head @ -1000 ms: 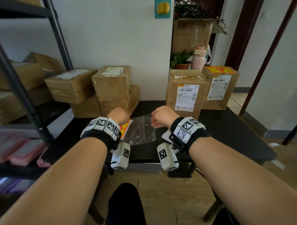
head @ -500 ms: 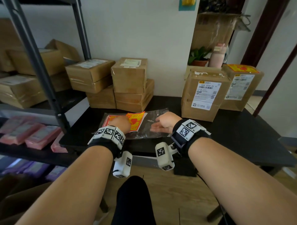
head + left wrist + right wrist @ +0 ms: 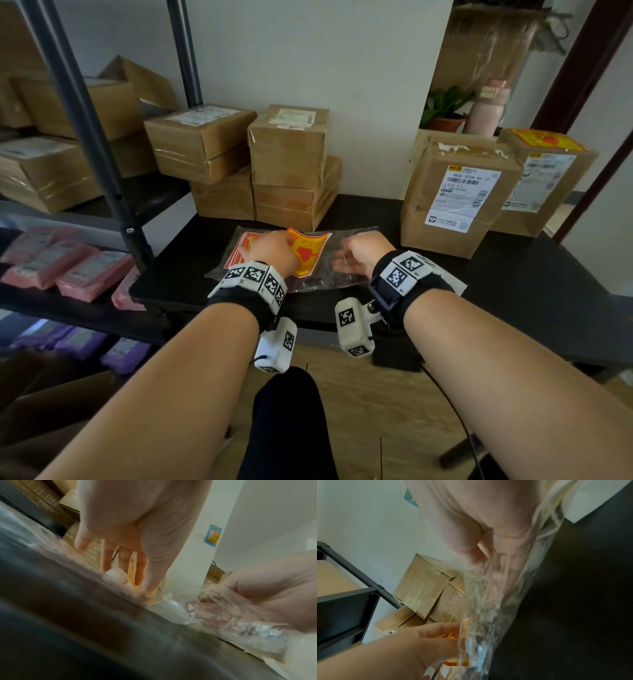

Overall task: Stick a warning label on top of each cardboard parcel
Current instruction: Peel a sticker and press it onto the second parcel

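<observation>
At the far left a dark metal shelf rack (image 3: 85,113) holds cardboard boxes above and pink packets (image 3: 68,270) lower down. Right of it, against the far wall, a stack of cardboard parcels (image 3: 287,150) stands on the black table (image 3: 513,274).

Near the table's front edge the left hand (image 3: 274,250) reaches forward, palm down, fingers extended and slightly spread over a stack of warning labels (image 3: 308,250), yellow and orange-red sheets lying on the near-left part of a clear plastic bag (image 3: 342,277). The left wrist view shows the fingertips (image 3: 145,588) pressing down on a yellow sheet; whether the thumb has pinched it I cannot tell, as the frame is blurred. The top label's far edge curls up just beyond the knuckles.

Just right of it, the right hand (image 3: 363,253) lies on the bag, palm turned inward, fingers loosely bent toward the left hand. The right wrist view shows crinkled plastic against its fingers (image 3: 501,566), though a firm hold cannot be made out.

Farther right two tall parcels stand side by side at the far right of the table: the nearer parcel (image 3: 455,195) bears a white shipping slip, and the farther parcel (image 3: 544,178) already carries a yellow-red label on top.
</observation>
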Demonstrator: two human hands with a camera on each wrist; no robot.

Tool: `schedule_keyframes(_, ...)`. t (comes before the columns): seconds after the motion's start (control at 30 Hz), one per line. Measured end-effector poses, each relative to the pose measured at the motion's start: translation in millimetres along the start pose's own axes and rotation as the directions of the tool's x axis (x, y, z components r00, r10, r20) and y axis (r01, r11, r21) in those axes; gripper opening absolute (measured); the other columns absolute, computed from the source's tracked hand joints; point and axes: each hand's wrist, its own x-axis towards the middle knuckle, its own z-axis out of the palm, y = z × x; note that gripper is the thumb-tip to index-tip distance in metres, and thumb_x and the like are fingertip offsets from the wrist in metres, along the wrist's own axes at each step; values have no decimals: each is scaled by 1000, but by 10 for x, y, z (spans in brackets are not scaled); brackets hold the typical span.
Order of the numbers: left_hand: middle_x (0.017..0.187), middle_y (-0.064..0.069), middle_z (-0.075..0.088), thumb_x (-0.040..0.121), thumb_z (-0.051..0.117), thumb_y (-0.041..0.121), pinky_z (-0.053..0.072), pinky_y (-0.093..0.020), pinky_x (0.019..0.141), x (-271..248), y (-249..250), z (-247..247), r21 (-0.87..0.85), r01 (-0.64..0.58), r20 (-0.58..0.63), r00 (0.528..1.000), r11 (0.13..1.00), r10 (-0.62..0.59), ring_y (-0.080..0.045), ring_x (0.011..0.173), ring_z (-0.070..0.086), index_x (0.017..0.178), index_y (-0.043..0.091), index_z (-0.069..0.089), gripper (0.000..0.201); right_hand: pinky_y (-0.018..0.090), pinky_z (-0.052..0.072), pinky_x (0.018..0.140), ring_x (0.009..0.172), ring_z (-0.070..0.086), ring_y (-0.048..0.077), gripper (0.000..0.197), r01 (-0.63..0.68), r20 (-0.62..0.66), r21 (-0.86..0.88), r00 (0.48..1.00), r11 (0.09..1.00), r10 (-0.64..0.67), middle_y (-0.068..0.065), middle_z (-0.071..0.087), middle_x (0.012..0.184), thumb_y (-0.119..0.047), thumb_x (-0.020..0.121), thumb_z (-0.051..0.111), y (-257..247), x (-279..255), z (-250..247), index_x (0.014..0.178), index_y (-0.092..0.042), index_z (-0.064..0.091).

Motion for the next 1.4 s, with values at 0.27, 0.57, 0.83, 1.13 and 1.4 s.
schedule_keyframes(0.27,126,-6,59,83,60,4,48,-29,81,-17,18,-72,-376,-117,-150,987,919,64,-23,106,60,147,25,35,72,42,58,86,85,65,27,31,224,-97,-256,962,940,-255,19,65,97,-3,95,47,-15,29,-143,123,8,57)
schedule_keyframes(0.57,130,-4,59,71,80,2,48,-41,100,-20,240,-346,-754,-45,-27,999,656,37,-23,118,58,152,18,29,97,28,43,93,119,56,18,42,470,-155,-436,800,767,-579,3,59,132,-30,94,57,-184,-156,-280,133,-13,55)
schedule_keyframes(0.83,109,-5,72,63,81,-7,52,-45,97,-14,381,-294,-886,21,89,988,463,126,-23,102,68,138,14,50,84,37,52,89,95,66,18,7,525,-111,-399,786,752,-608,0,70,96,-24,91,63,-190,-206,-407,91,-19,67)
schedule_keyframes(1.13,96,-12,74,88,69,13,59,-32,77,-43,537,-299,-995,97,97,995,25,34,-20,90,71,109,5,64,23,25,58,65,72,68,16,10,511,-147,-129,838,850,-526,10,72,92,-10,96,59,-161,-248,-611,89,-11,66)
schedule_keyframes(1.4,89,-7,76,88,71,20,54,-25,64,-69,682,-251,-987,160,160,986,18,36,-15,83,71,102,10,66,18,23,56,66,78,68,15,14,505,-135,-34,853,862,-505,7,69,89,-7,96,56,-131,-281,-801,85,-14,62)
